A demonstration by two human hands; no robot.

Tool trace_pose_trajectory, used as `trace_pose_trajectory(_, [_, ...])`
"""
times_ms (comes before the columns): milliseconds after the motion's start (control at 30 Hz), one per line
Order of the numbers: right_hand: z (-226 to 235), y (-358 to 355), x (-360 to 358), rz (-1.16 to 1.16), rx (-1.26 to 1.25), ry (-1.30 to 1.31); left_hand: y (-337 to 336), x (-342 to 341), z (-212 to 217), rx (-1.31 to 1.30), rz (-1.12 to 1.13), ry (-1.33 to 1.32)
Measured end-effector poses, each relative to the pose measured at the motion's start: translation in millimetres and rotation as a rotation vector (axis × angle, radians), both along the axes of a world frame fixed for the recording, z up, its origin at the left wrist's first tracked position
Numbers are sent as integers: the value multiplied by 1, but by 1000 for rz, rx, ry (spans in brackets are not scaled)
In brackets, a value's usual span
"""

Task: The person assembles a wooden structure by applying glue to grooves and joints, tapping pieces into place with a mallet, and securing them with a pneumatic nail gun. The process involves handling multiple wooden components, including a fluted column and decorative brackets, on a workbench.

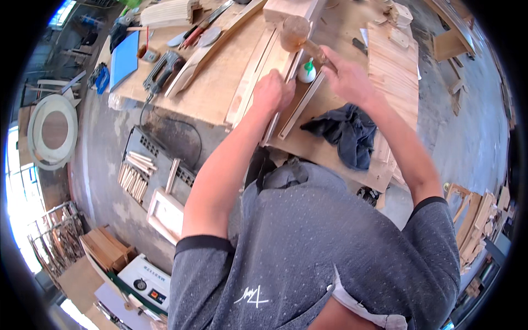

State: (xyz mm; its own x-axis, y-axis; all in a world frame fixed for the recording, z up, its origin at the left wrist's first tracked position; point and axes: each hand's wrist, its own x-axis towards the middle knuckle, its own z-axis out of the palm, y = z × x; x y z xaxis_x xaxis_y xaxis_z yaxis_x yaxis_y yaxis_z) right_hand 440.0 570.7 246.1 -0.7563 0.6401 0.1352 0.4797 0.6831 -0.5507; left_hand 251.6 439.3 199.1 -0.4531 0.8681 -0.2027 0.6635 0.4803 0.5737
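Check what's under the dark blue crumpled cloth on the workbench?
The dark blue crumpled cloth lies on the bare plywood workbench top, its right edge against the stacked pale wooden slats. Whatever is directly beneath it is covered and cannot be seen.

Dark cloth (345,135), glue bottle (307,71), power tool (162,70)

Head view, steeply downward (fisheye)

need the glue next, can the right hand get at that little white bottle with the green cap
Probably yes. The right hand holds a wooden mallet, so it would have to free its fingers first. The glue bottle stands upright just left of that hand, with nothing between them.
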Motion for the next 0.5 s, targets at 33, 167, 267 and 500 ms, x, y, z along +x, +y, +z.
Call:
trace_pose_trajectory(33, [9, 0, -6, 30, -76, -41, -3, -2, 1, -26, 6, -9])
trace_pose_trajectory(167, [42, -38, 0, 19, -160, 47, -18, -27, -8, 8, -86, -227])
trace_pose_trajectory(267, [37, -79, 32, 38, -185, 156, -32, -51, -13, -39, -162, -523])
trace_pose_trajectory(500, [33, -164, 42, 223, -345, 8, -33, -59, -33, 6, -116, -721])
